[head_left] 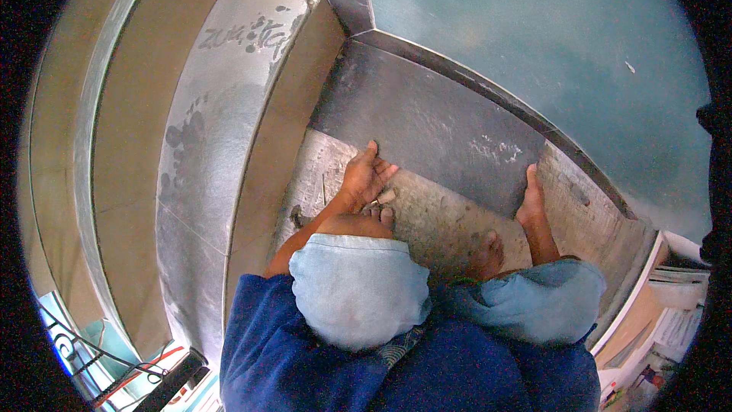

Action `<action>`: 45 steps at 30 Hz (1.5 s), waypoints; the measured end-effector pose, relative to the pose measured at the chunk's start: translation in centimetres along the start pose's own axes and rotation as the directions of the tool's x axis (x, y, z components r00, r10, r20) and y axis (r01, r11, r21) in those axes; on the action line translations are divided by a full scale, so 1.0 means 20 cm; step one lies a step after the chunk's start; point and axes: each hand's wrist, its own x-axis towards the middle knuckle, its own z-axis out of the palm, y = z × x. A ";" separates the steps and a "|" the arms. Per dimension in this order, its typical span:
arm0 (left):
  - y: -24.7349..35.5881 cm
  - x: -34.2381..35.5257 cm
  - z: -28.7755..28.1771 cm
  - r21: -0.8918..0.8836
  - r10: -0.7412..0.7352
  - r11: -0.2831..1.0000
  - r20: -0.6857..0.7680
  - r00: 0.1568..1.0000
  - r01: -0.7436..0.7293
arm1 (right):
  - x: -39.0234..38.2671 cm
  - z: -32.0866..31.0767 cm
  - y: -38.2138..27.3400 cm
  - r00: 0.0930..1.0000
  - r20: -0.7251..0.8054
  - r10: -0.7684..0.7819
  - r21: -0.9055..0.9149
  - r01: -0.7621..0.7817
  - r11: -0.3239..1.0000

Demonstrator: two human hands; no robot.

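Observation:
A large dark grey floor tile lies on the landing, its far edge along the skirting by the wall. My left hand is at the tile's near edge, thumb over its surface and fingers partly curled along the edge. At the near right corner, my right hand holds the side edge, its thumb pointing away from me; its other fingers are mostly hidden. Rough, dusty mortar-stained floor shows between the tile and me. A small pale chip lies close to my left hand.
Tiled steps with wet dark marks rise at the left. Dark skirting borders the teal wall. My bare feet rest on the rough floor between my hands. A black metal railing stands at lower left.

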 end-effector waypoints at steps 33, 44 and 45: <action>-0.06 0.03 0.00 0.055 -0.203 0.978 0.054 0.978 0.200 | -0.05 0.08 -0.03 0.997 -0.052 -0.061 -0.091 0.056 0.994; -0.03 -0.04 0.06 0.183 -0.251 0.957 0.139 0.958 0.224 | -0.07 0.11 -0.05 0.990 -0.139 -0.032 -0.094 0.019 0.995; -0.03 -0.04 0.06 0.194 -0.246 0.957 0.147 0.958 0.216 | -0.07 0.10 -0.05 0.992 -0.122 -0.018 -0.090 0.007 0.996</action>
